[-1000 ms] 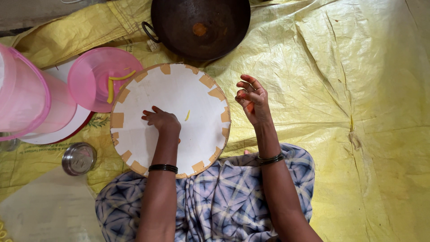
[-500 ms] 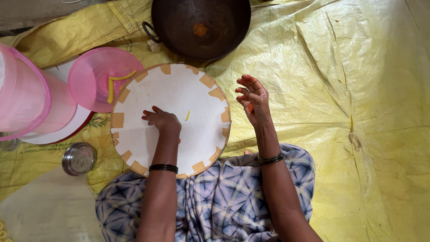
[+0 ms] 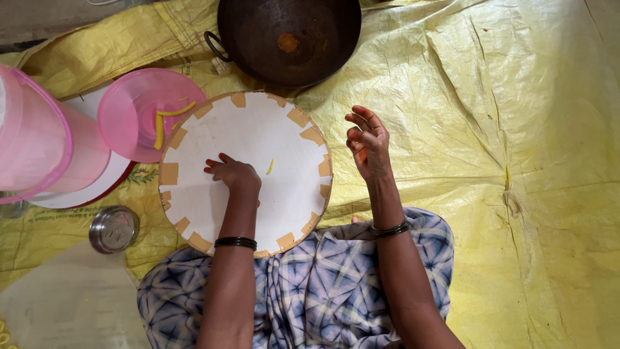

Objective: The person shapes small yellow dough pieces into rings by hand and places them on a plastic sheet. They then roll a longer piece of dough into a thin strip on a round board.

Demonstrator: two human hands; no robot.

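A round white board [image 3: 258,136] with tan tape patches around its rim lies in front of my lap. My left hand [image 3: 234,174] rests palm down on the board's middle with its fingers bent and pointing left. A short yellow strip [image 3: 270,167] lies on the board just right of that hand. My right hand [image 3: 368,142] hovers off the board's right edge, palm turned left and fingers loosely curled and apart. There is an orange tint at its palm, and I cannot tell if it holds something.
A dark round wok [image 3: 290,39] with an orange spot sits behind the board. A pink lid [image 3: 139,110] with two yellow strips [image 3: 161,126] and a pink container [image 3: 39,145] stand at the left, with a small steel bowl [image 3: 113,229] below. A yellow tarp [image 3: 504,161] covers the ground.
Both hands stay almost where they were. The fingers of my left hand shift slightly on the board.
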